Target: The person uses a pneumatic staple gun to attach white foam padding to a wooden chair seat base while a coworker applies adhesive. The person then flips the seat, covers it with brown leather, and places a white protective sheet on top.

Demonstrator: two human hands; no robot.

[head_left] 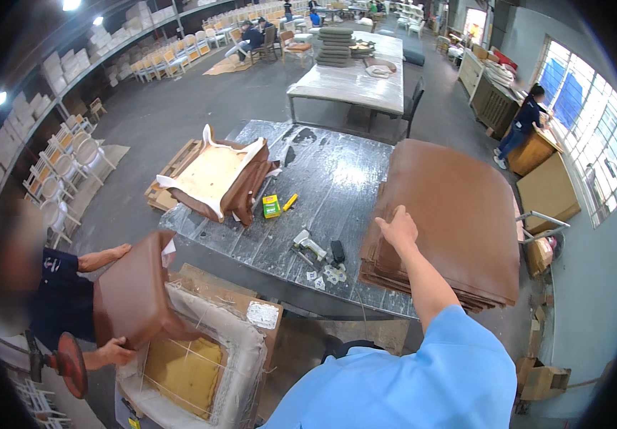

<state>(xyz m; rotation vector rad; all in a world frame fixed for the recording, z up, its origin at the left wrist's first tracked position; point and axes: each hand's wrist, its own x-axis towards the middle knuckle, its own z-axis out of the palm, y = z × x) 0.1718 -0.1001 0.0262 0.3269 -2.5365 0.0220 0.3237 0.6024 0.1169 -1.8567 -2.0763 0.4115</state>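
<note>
My right hand reaches over a tall stack of brown leather sheets, at its left edge. Its index finger points forward and the thumb stands apart, with nothing visible held; the other fingers are partly hidden. The hand seems to rest on the top sheet. My left hand is out of view. Left of the stack, a staple gun lies on the shiny covered table. Near it are a black battery-like block and some small white pieces. A green-and-yellow box and a yellow cutter-like tool lie farther back.
At left a co-worker holds a brown leather-covered seat beside a padded frame. Upturned leather-covered seats are piled at the table's far left. Another table bears stacked cushions. Cardboard boxes stand along the right wall.
</note>
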